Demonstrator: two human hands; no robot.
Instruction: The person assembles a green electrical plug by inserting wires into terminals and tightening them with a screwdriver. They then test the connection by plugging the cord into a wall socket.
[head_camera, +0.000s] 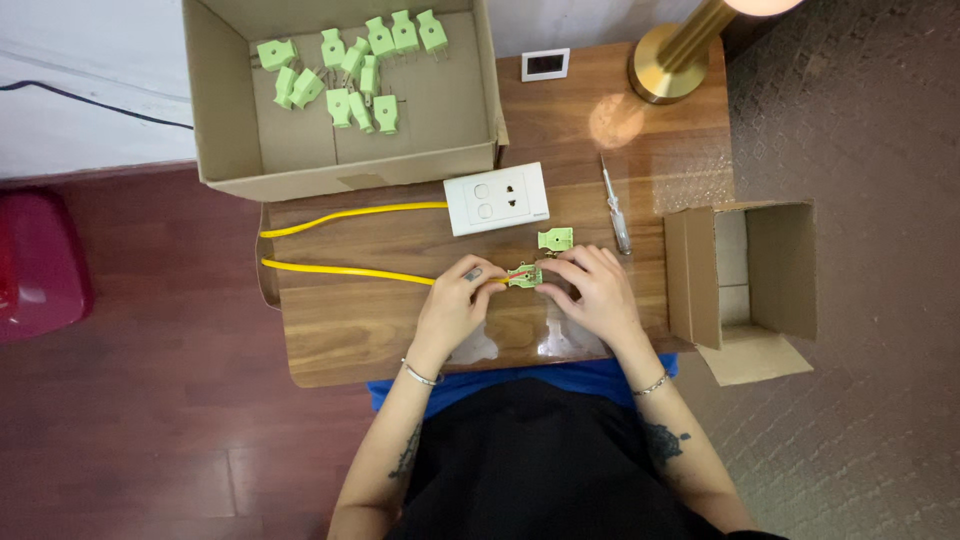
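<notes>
Both hands meet at the middle of the small wooden table (330, 340), near its front edge. Her left hand (455, 300) has its fingers curled around the end of a yellow cable (345, 270), pinching it just where it enters a green plug half (524, 275). Her right hand (598, 290) closes on that same plug piece from the right, fingertips pressed to its edge, so the piece sits between the two hands, touching both. Just beyond it lies the plug's other green half (555, 238), loose on the wood. Farther back rests a white wall socket plate (497, 198), with a small screwdriver (615, 210) to its right. At the far left, an open cardboard box (225, 110) holds a scatter of green plugs (350, 65). A smaller open box (770, 270) stands at the right.
</notes>
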